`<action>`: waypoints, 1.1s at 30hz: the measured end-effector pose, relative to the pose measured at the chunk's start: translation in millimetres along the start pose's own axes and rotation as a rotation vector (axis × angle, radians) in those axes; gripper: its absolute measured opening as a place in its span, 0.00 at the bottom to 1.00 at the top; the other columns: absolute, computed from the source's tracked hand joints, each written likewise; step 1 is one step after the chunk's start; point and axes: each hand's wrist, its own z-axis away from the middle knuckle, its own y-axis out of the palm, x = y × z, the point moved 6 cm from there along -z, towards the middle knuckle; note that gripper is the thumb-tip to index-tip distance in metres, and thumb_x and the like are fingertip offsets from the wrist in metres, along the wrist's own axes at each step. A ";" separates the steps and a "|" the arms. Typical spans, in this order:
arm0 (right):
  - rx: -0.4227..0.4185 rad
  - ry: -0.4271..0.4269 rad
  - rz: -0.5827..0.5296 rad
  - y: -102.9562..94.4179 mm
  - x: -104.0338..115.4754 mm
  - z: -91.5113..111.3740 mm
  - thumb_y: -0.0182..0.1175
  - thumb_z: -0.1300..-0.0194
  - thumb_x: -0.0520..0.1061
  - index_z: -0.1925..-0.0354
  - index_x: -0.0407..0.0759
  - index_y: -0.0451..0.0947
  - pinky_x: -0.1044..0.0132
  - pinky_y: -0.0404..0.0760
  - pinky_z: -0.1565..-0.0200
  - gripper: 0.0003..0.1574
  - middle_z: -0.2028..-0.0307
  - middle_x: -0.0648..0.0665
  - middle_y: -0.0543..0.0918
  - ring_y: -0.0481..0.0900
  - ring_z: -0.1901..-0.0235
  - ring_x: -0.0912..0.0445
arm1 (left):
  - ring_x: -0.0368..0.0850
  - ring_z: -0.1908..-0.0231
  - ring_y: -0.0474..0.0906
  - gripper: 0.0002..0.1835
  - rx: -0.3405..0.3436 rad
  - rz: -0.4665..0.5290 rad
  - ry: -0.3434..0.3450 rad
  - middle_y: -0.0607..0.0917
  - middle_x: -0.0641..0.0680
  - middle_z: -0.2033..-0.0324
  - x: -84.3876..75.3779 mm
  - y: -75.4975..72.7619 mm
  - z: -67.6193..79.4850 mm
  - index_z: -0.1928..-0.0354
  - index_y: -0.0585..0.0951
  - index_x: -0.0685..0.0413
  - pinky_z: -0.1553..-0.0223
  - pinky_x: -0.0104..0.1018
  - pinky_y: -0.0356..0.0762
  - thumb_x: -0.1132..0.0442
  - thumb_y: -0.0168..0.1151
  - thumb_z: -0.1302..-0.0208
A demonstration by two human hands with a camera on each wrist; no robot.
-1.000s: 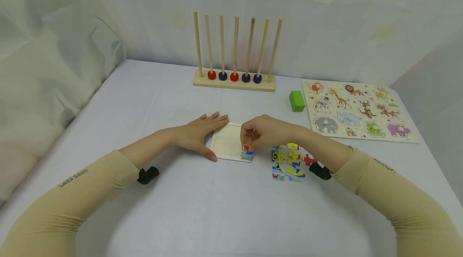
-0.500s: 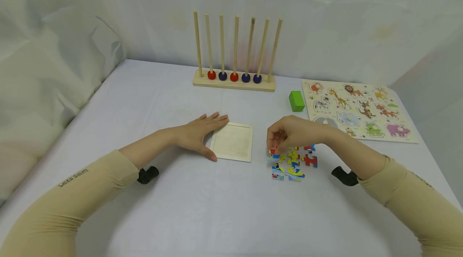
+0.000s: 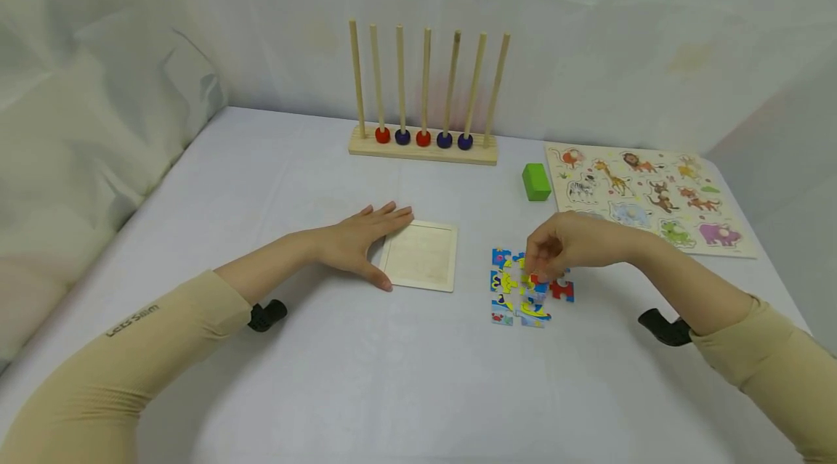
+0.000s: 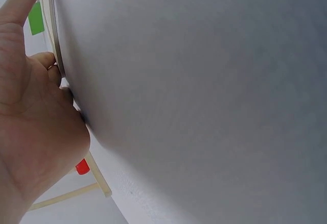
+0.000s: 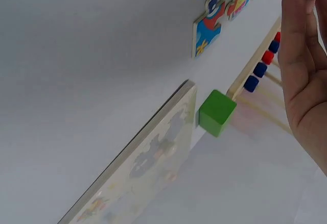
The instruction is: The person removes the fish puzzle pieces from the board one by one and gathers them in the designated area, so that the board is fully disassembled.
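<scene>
My left hand [image 3: 360, 242] lies with fingers spread at the left side of a square wooden puzzle tray [image 3: 421, 257]. Its thumb and fingers touch the tray's edge, which also shows as a thin wooden rim [image 4: 54, 30] in the left wrist view. My right hand [image 3: 578, 240] pinches a red and blue jigsaw piece [image 3: 539, 284] between thumb and fingertips, over a cluster of jigsaw pieces [image 3: 503, 281] right of the tray. A red piece [image 3: 562, 290] lies at the cluster's right. In the right wrist view, the fingertips of my right hand [image 5: 306, 71] are cut off.
A wooden peg stand [image 3: 423, 152] with red and dark blue beads stands at the back. A green block [image 3: 537, 182] sits beside an animal puzzle board [image 3: 654, 195] at the back right. Black wrist-camera mounts [image 3: 267, 316] hang under both forearms.
My right hand has moved right from above the tray to the jigsaw cluster, carrying the piece with it. My left hand has stayed in place.
</scene>
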 end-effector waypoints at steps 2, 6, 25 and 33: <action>0.004 0.007 0.016 -0.8 -3.4 2.8 0.69 0.41 0.42 0.67 0.52 0.85 0.68 0.79 0.67 0.04 0.70 0.51 0.88 0.81 0.70 0.57 | 0.51 0.20 0.31 0.67 0.000 -0.003 -0.002 0.42 0.47 0.20 0.1 -0.2 0.1 0.21 0.45 0.48 0.21 0.56 0.30 0.31 0.72 0.54; 0.033 0.046 0.020 -0.1 -11.0 7.3 0.69 0.44 0.39 0.68 0.52 0.86 0.70 0.75 0.69 0.07 0.71 0.51 0.88 0.78 0.72 0.60 | 0.51 0.19 0.31 0.67 0.003 -0.007 -0.004 0.42 0.47 0.20 -0.3 -0.3 0.2 0.21 0.45 0.48 0.21 0.56 0.31 0.30 0.72 0.54; 0.133 0.142 -0.006 17.4 -22.7 11.5 0.73 0.51 0.35 0.74 0.48 0.88 0.70 0.77 0.73 0.07 0.76 0.49 0.83 0.76 0.74 0.58 | 0.50 0.19 0.32 0.67 -0.002 0.008 -0.003 0.43 0.48 0.20 0.1 -0.4 -0.9 0.21 0.45 0.48 0.20 0.56 0.31 0.30 0.72 0.55; 0.127 0.147 0.008 19.8 -26.5 8.9 0.74 0.51 0.36 0.74 0.49 0.88 0.70 0.79 0.73 0.07 0.77 0.50 0.84 0.77 0.75 0.59 | 0.49 0.19 0.31 0.67 -0.001 0.001 -0.004 0.42 0.47 0.20 2.9 0.8 -1.0 0.21 0.44 0.47 0.20 0.55 0.31 0.29 0.71 0.55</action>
